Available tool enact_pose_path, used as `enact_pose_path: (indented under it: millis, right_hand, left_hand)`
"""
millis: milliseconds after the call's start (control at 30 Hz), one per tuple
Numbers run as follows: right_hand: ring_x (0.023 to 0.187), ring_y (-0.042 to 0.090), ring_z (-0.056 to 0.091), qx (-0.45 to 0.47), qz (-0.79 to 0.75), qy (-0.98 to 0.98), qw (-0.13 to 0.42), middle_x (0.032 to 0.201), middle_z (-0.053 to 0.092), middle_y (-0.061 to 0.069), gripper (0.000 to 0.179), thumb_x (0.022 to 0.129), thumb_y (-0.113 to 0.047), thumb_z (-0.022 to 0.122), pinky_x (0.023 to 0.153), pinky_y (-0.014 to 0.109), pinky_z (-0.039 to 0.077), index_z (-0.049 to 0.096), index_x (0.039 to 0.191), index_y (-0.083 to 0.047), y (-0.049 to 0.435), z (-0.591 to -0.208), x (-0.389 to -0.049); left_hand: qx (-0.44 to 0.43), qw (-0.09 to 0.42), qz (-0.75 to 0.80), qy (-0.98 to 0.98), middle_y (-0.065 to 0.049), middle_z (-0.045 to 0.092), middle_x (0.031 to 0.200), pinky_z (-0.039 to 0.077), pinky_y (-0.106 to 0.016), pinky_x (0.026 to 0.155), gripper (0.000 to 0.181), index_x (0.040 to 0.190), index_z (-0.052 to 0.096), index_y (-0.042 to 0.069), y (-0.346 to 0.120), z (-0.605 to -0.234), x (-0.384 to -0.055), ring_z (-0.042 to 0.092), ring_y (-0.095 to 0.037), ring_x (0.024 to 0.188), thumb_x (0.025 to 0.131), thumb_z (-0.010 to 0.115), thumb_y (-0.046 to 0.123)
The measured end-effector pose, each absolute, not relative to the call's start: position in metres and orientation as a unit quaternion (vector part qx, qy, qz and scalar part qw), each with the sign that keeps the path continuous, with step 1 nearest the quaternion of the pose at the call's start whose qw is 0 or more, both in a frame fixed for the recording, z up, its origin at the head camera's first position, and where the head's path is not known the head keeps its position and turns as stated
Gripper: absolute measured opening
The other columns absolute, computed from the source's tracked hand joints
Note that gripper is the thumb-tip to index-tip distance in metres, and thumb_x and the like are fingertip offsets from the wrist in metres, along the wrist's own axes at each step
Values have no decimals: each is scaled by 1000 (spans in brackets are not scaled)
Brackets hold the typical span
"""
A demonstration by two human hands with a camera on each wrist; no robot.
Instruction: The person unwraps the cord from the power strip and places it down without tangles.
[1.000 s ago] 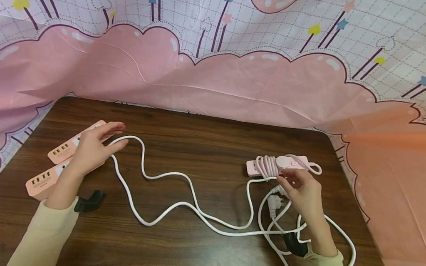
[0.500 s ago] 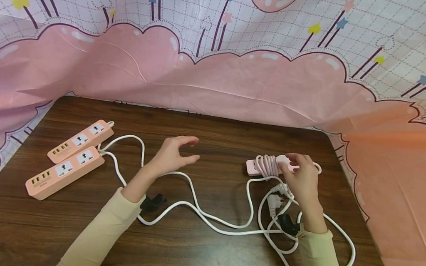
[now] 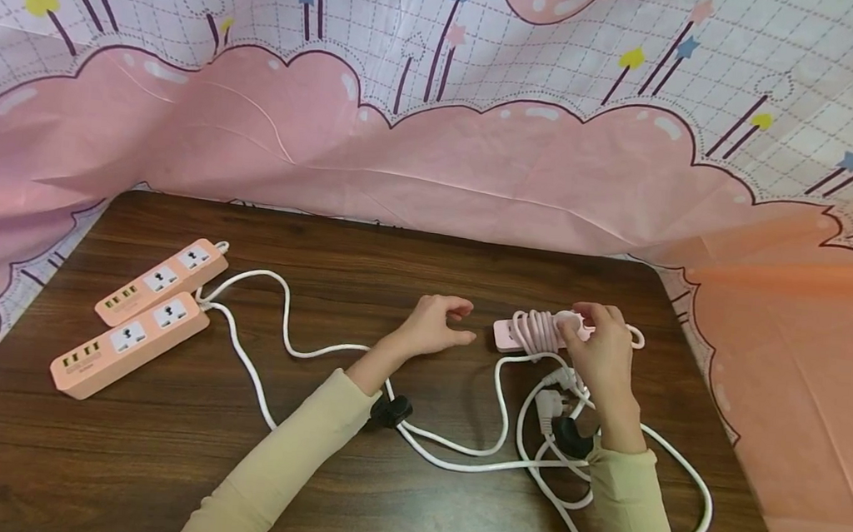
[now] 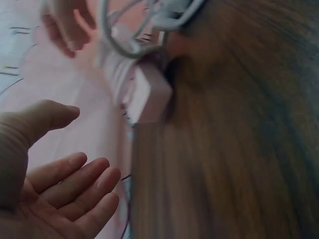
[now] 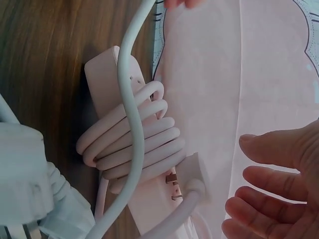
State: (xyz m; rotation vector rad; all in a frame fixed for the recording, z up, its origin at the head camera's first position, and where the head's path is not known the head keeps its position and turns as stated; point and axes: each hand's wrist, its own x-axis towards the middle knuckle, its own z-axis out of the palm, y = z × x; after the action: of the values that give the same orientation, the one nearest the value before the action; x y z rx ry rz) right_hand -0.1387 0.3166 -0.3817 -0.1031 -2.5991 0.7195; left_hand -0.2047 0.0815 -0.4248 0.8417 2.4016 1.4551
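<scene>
Pink power strip (image 3: pixel 509 337), a pale cord (image 3: pixel 536 333) wound round it: in the head view it lies on the dark table (image 3: pixel 395 288), between 3 and 4 o'clock from the frame's centre. The left hand (image 3: pixel 433 325) hovers at 9 o'clock from the strip, apart from it, thumb and fingers parted. The right hand (image 3: pixel 601 357) is between 3 and 4 o'clock, partly covering the strip. White plugs (image 3: pixel 548 405) lie at 6 o'clock, near; two peach power strips (image 3: pixel 149 325) lie well apart at 9 o'clock, with white cables (image 3: pixel 448 466) between.

In the left wrist view, blurred, the strip shows between 1 and 2 o'clock from the left hand, whose relaxed fingers hold nothing.

In the right wrist view, a white cable crosses before the windings. The right hand, at 4 o'clock from them, holds nothing: thumb away from gently bent fingers, a gap between fingertips and strip.
</scene>
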Motion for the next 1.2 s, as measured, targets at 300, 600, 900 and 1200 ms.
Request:
enact_pose_path:
  millis: [300, 600, 900, 1200]
  right_hand:
    - [88, 41, 54, -29, 274, -934, 228, 94, 56, 28, 28, 77, -3, 71, 70, 49, 41, 63, 100, 10, 316, -385, -142]
    - [89, 41, 53, -36, 268, -940, 209, 95, 55, 28, 29, 77, -3, 71, 71, 49, 42, 62, 102, 10, 319, -386, -143]
    - [88, 41, 52, -40, 267, -944, 191, 95, 54, 29, 32, 76, -2, 73, 73, 50, 42, 61, 103, 12, 320, -385, -143]
    - [91, 40, 54, -50, 259, -946, 188, 98, 55, 27, 32, 77, -4, 72, 76, 51, 41, 62, 104, 9, 322, -384, -142]
  left_hand:
    - [283, 137, 411, 855, -16, 58, 125, 44, -31, 93, 61, 129, 52, -4, 121, -439, -213, 55, -27, 111, 78, 75, 20]
    - [298, 110, 366, 875, -13, 60, 121, 45, -31, 91, 63, 127, 54, -1, 147, -453, -214, 55, -26, 111, 74, 78, 24]
    - [292, 54, 303, 905, -7, 62, 104, 47, -26, 78, 54, 117, 63, 6, 164, -459, -210, 56, -20, 95, 73, 80, 33]
    - [301, 39, 339, 891, -7, 62, 93, 44, -25, 68, 44, 109, 65, 4, 162, -463, -213, 55, -17, 81, 73, 78, 26]
